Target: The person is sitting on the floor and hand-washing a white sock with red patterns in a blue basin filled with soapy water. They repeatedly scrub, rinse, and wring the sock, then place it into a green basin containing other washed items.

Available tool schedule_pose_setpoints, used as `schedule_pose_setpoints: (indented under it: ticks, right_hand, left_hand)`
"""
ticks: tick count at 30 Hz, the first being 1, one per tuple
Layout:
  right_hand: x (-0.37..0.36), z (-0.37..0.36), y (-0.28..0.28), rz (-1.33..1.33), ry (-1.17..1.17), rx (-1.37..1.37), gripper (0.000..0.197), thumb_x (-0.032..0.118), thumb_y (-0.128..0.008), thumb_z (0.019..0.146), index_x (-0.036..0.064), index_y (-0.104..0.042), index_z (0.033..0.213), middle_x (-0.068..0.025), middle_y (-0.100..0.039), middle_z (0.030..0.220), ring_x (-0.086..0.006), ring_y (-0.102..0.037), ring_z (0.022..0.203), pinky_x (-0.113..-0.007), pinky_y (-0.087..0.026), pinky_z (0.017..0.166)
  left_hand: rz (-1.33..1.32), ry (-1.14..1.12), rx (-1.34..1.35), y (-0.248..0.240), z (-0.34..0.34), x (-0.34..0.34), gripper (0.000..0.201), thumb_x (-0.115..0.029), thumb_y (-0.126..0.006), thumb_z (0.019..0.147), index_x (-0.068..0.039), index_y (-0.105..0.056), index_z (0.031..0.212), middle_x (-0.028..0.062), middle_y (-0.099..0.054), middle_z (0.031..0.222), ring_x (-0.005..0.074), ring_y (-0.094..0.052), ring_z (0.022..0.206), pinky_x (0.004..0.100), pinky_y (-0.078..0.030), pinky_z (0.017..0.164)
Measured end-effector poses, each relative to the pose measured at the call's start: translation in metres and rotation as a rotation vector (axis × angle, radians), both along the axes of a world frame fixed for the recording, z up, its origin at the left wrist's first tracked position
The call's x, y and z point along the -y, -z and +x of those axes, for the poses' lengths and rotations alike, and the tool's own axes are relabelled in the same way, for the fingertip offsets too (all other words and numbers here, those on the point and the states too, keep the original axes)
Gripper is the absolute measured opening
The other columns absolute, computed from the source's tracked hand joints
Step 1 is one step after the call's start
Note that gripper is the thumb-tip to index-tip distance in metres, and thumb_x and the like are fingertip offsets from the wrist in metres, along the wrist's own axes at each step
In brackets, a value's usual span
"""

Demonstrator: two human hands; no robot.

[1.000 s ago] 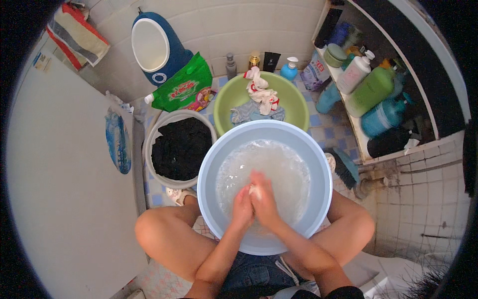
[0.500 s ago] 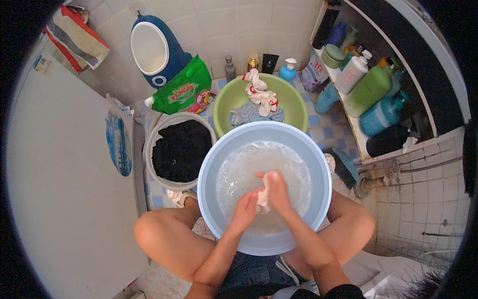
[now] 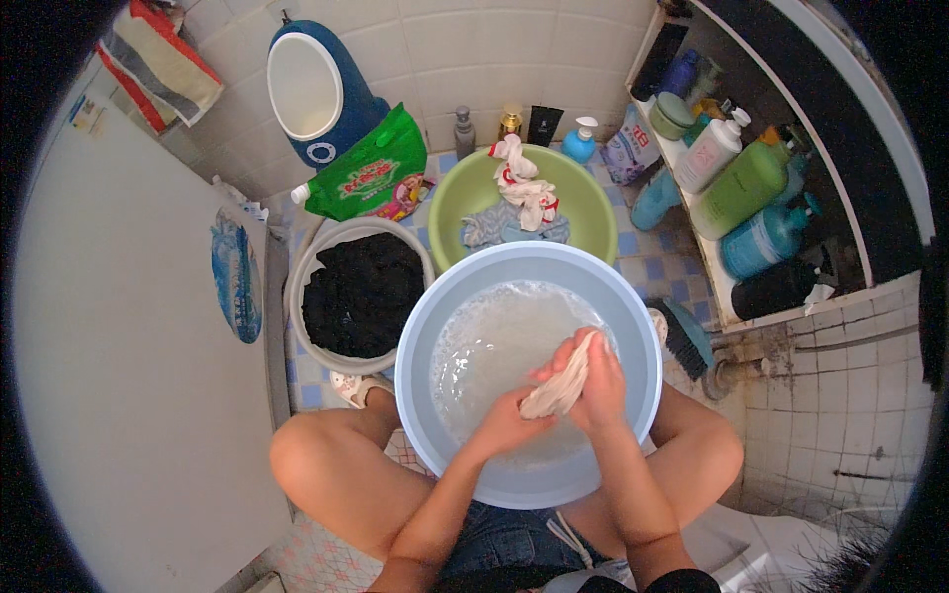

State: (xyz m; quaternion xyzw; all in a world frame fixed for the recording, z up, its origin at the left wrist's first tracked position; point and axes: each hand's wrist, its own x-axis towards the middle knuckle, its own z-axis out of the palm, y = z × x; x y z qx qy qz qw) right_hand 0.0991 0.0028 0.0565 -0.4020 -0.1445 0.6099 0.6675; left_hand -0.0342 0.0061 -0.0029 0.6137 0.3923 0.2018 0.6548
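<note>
A wet, cream-coloured piece of cloth (image 3: 560, 389) is stretched and bunched between my hands above a light-blue basin (image 3: 411, 435). Its lower left end is gripped by my left hand (image 3: 505, 423), fingers closed around it. My right hand (image 3: 604, 391) is wrapped round the upper right end, near the basin's right side. Cloudy, sudsy water (image 3: 494, 336) lies under both hands. What kind of garment the cloth is cannot be made out. The basin sits between my bent knees.
Beyond the basin, a green tub (image 3: 451, 203) holds white-and-red and grey-blue fabric. At left, a grey tub (image 3: 298, 331) contains black clothing (image 3: 361, 295), with a green detergent pouch (image 3: 369, 176) behind. Bottles fill a shelf (image 3: 720, 287) at right, near a brush (image 3: 687, 338).
Both hands have moved right and lifted the cloth from low over the water. The cloth now shows longer and more stretched between them. The view has shifted slightly.
</note>
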Motion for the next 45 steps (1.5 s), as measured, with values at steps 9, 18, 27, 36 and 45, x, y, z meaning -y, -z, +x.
schedule_pose_setpoints:
  ticks: [9, 18, 27, 36, 45]
  right_hand:
    - [-0.002, 0.002, 0.042, -0.068, -0.117, 0.649, 0.022, 0.025, -0.041, 0.092, 0.004, -0.045, 0.087, -0.0142, -0.056, 0.096, -0.0287, -0.056, 0.086, -0.038, -0.046, 0.079]
    - [0.01, -0.037, 0.079, 0.008, -0.114, 0.982, 0.022, 0.017, -0.049, 0.086, 0.0016, -0.046, 0.101, -0.0204, -0.035, 0.128, -0.0321, -0.03, 0.122, -0.039, -0.025, 0.1]
    - [0.045, -0.074, 0.046, 0.287, -0.31, 1.097, 0.039, 0.019, -0.035, 0.092, 0.0018, -0.038, 0.127, -0.018, -0.025, 0.139, -0.0317, -0.013, 0.132, -0.038, -0.011, 0.106]
    - [0.025, -0.055, 0.074, 0.135, -0.154, 1.006, 0.039, 0.014, -0.036, 0.089, 0.0014, -0.04, 0.125, -0.0163, -0.025, 0.14, -0.035, -0.016, 0.131, -0.039, -0.013, 0.107]
    - [0.001, -0.031, 0.076, 0.053, -0.144, 1.028, 0.043, 0.013, -0.04, 0.085, -0.0021, -0.038, 0.125, -0.0213, -0.028, 0.136, -0.0363, -0.02, 0.129, -0.041, -0.015, 0.106]
  left_hand:
    - [-0.46, -0.653, 0.372, 0.02, -0.002, -0.012, 0.022, -0.019, -0.056, 0.085, -0.003, -0.052, 0.1, 0.0092, -0.06, 0.092, 0.0141, -0.058, 0.079, 0.0244, -0.047, 0.068]
    - [-0.261, -0.502, 0.362, 0.027, 0.006, 0.013, 0.041, -0.017, -0.046, 0.09, -0.002, -0.037, 0.127, 0.0137, -0.047, 0.121, 0.0189, -0.046, 0.109, 0.0291, -0.037, 0.092]
    - [-0.451, -0.68, 0.386, 0.018, -0.013, -0.008, 0.037, -0.022, -0.04, 0.092, 0.0, -0.042, 0.122, 0.0131, -0.048, 0.121, 0.0204, -0.049, 0.107, 0.0318, -0.041, 0.089]
    - [-0.398, -0.561, 0.403, 0.025, -0.003, 0.006, 0.04, -0.023, -0.038, 0.093, 0.003, -0.039, 0.124, 0.0134, -0.048, 0.119, 0.0195, -0.048, 0.108, 0.0302, -0.037, 0.092]
    - [-0.511, -0.545, 0.568, 0.035, 0.0, 0.009, 0.039, -0.022, -0.037, 0.093, 0.002, -0.04, 0.123, 0.0136, -0.048, 0.12, 0.021, -0.048, 0.109, 0.0317, -0.039, 0.092]
